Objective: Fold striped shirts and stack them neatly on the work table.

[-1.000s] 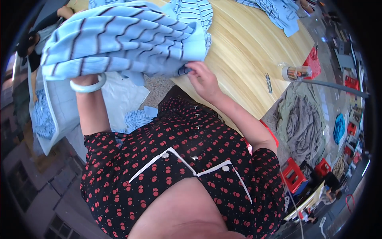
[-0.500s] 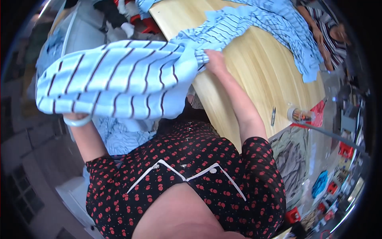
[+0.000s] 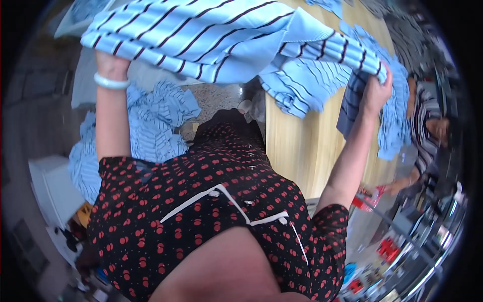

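Observation:
I hold up a light blue garment with dark stripes [image 3: 216,38], stretched out between my two hands above my chest. My left hand [image 3: 108,63], with a pale bangle on the wrist, grips its left edge at the upper left. My right hand [image 3: 377,90] grips the garment's other end at the upper right, over the wooden table [image 3: 297,151]. The cloth hides most of both sets of fingers. Part of the garment sags onto the table's top.
A heap of similar blue striped clothes [image 3: 146,126] lies on the floor at my left. More blue garments [image 3: 397,121] hang over the table's far side, where another person [image 3: 427,131] in a striped top sits. Red crates and clutter [image 3: 387,246] fill the lower right.
My hands have spread apart and the garment is now stretched wide. My right hand moved far to the right; the view has swung toward the table.

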Demonstrator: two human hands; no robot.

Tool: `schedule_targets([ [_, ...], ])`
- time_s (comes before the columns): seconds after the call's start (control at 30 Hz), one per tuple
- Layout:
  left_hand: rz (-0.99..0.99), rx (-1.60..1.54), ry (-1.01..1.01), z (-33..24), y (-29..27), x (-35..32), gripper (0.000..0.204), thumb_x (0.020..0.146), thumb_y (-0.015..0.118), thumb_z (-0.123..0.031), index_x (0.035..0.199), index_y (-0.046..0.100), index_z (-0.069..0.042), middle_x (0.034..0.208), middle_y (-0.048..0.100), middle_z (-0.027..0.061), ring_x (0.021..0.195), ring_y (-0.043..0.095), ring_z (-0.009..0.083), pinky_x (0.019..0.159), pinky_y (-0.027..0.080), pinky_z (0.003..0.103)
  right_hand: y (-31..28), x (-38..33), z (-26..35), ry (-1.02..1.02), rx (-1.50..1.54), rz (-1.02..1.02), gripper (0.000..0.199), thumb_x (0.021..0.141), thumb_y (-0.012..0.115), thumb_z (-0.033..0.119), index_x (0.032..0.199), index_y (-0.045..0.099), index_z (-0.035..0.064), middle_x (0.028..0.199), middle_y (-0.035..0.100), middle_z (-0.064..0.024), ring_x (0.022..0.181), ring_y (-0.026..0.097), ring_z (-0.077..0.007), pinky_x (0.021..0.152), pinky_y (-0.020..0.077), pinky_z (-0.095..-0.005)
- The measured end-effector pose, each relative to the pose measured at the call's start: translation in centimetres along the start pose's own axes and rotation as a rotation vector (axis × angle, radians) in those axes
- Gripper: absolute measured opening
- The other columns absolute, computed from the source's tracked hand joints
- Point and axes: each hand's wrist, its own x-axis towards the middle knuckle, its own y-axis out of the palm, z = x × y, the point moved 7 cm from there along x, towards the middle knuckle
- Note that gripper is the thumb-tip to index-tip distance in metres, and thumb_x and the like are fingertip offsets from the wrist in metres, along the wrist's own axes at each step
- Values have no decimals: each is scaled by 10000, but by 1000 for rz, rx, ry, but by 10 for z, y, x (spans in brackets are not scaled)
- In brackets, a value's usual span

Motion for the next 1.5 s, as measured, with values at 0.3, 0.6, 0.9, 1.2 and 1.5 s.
schedule_targets([
  [0.3,-58,-157,332,-95,-170,2,225,818,433,-274,838,502,-61,817,531,61,774,504,175,711,445,296,115,-147,-62,427,15,1108,530,757,584,179,1203,339,31,867,527,-60,787,471,-111,716,373,-224],
  [0.6,-1274,829,913,-245,-331,-177,507,710,539,-195,1097,346,70,1063,427,263,958,449,370,863,358,383,156,-183,-114,603,114,1155,455,765,565,155,1165,387,30,873,528,-71,754,481,-107,693,389,-221],
  [0.9,-320,1359,-495,59,-411,-16,483,673,585,-412,958,551,-23,781,550,80,669,512,158,545,426,267,125,-224,-154,421,-155,1114,437,731,583,232,1094,451,28,824,572,-84,733,537,-140,666,417,-238],
  [1.2,858,1379,-321,308,-85,23,432,714,569,-322,989,519,8,954,561,170,888,540,247,768,418,310,87,-189,-149,204,-389,609,305,698,576,155,968,528,23,871,552,-143,789,539,-262,712,426,-321],
  [1.5,1054,1445,386,396,102,-27,488,634,641,-253,1056,466,-79,1038,435,202,963,430,354,830,369,375,127,-142,-171,360,-313,586,307,700,565,145,977,523,19,894,532,-171,794,529,-283,717,427,-333],
])
